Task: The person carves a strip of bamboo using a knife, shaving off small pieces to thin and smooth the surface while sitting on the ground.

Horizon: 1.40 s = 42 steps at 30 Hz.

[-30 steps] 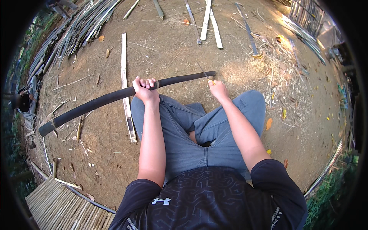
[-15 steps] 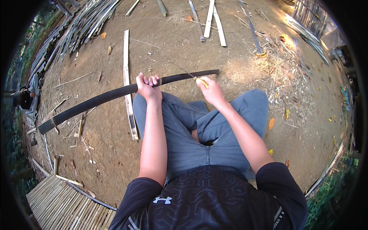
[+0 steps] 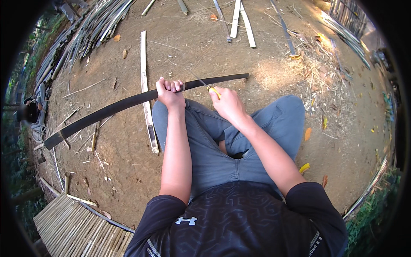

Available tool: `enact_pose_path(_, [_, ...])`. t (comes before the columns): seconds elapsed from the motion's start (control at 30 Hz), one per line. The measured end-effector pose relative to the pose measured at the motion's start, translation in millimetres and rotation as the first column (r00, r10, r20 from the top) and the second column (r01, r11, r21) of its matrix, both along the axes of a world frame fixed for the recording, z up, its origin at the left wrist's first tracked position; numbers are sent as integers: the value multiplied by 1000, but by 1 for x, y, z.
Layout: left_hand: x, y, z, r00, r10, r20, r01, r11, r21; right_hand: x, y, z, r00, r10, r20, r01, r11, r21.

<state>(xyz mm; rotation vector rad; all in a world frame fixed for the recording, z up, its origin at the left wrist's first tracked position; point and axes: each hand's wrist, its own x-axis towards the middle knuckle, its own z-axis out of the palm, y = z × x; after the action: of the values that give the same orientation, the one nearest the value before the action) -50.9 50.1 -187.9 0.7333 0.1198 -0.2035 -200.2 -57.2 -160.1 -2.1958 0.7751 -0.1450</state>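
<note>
A long, dark, gently curved strip (image 3: 120,104) lies slantwise in front of me, its broad end low at the left and its narrow end beyond my right hand. My left hand (image 3: 171,95) is closed around it just above my left knee. In my right hand (image 3: 230,105) is a tool with a yellow handle (image 3: 214,92) and a thin dark shaft. That shaft points up and left across the narrower part of the strip. Whether it touches the strip, I cannot tell. A narrow band circles the strip beside my left fingers.
A pale split bamboo slat (image 3: 144,60) lies on the dirt under the strip. More pale slats (image 3: 235,19) are at the far side. Bamboo poles (image 3: 92,32) are piled far left, and a slatted bamboo platform (image 3: 81,222) stands near left. Shavings (image 3: 310,70) litter the right.
My right hand and the yellow-handled tool have shifted slightly left, closer to my left hand. The left hand keeps its grip on the strip. The whole view has turned a little.
</note>
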Motion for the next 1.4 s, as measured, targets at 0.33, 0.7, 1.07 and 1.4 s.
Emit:
enact_pose_path(0.33, [-3, 0, 3, 1000, -14, 20, 14, 1000, -2, 11, -2, 3, 997, 80, -9, -81, 996, -36])
enact_pose_path(0.7, [-1, 2, -3, 991, -93, 92, 95, 995, -18, 19, -5, 11, 997, 60, -52, -63, 996, -57])
enact_pose_path(1.07, [0, 3, -3, 993, -88, 75, 89, 996, -8, 18, -9, 4, 995, 26, -96, -31, 998, -51])
enact_pose_path(1.4, [3, 2, -3, 996, -77, 48, 77, 997, -11, 13, 2, 12, 996, 47, -77, -55, 993, -106])
